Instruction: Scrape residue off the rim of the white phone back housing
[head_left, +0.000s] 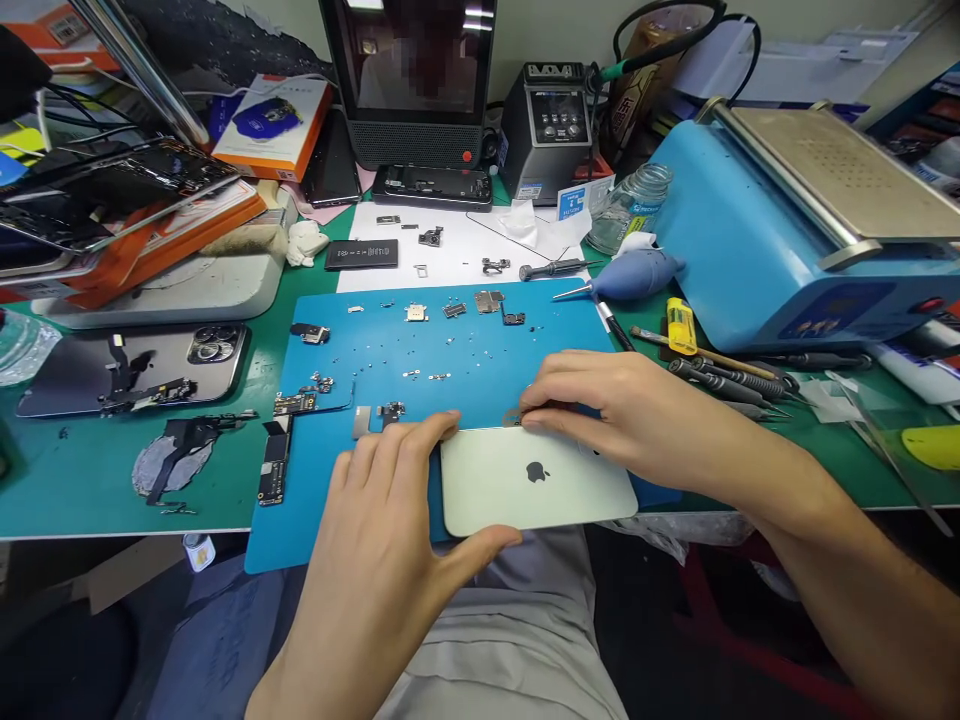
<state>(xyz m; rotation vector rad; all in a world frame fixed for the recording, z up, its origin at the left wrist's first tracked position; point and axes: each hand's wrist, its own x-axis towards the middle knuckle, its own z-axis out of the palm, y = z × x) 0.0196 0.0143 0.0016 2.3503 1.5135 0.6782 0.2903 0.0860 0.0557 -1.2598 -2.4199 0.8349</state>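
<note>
Right before me, the iPhone [540,500] is back-up at the near edge of the work mat [281,545], between my left hand [382,490] and my right hand [592,400]. A logic board [274,465] lies on the mat's left side. Behind the mat, a battery [363,254] rests on a paper sheet [457,240]; farther back stands a screen [412,60], with the soldering station [549,125] to its right. Left of the mat, a flex cable [150,395] lies on another phone [60,375].

The phone back [499,485] looks smooth; the blue mat [480,395], matt.
</note>
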